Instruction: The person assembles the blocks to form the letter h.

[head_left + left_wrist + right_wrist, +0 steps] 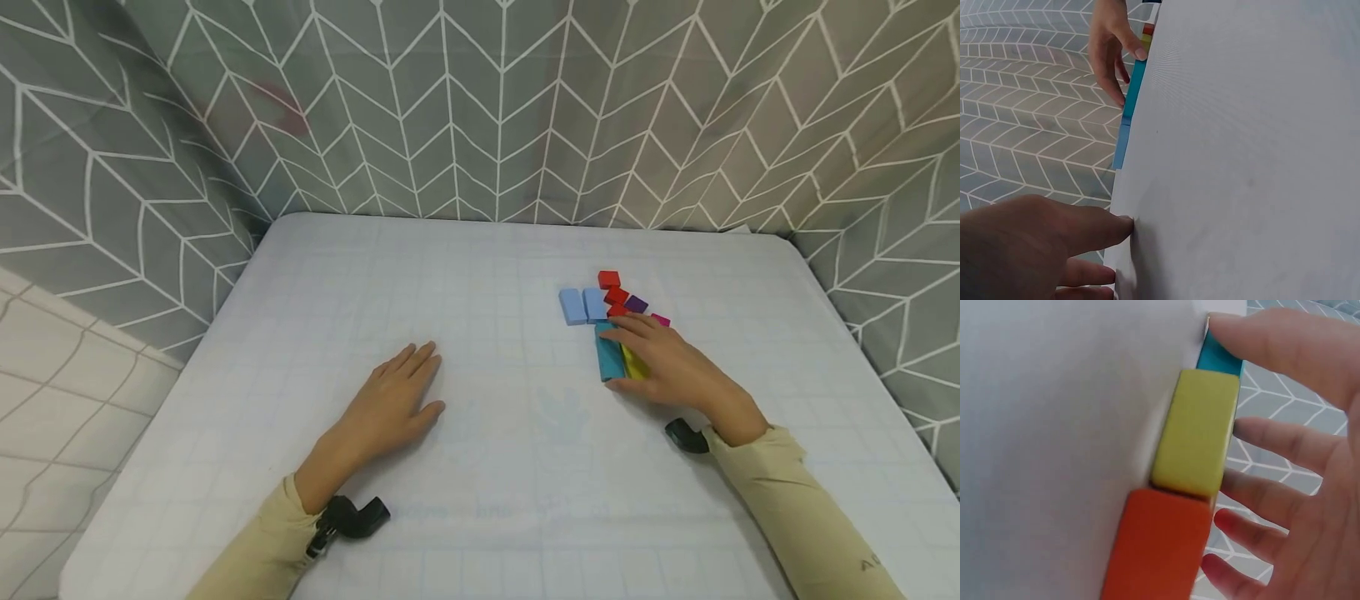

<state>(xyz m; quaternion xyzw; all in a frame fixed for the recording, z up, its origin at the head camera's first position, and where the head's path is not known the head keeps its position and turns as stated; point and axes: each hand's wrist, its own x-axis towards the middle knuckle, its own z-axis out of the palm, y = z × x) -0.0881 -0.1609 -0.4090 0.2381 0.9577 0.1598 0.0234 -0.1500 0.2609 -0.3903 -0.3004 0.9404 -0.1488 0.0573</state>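
Observation:
My right hand [660, 358] pinches a teal block [609, 358], thumb at its near end and fingertips over its far part. Beside that block, partly under the hand, lies a yellow block [633, 367]. An orange block [1154, 547] follows the yellow one in the right wrist view; in the head view the hand hides it. Just beyond the fingers are several red blocks [608, 279], a purple block [637, 304] and a magenta block [661, 319]. Two light blue blocks [572, 307] lie side by side to their left. My left hand [393, 408] rests on the table with fingers extended.
A white cloth with faint grid lines covers the table [465, 283]. Grey patterned curtains [480, 108] hang behind it and at both sides. Black wrist cameras [360, 517] sit at both cuffs, close to the tabletop.

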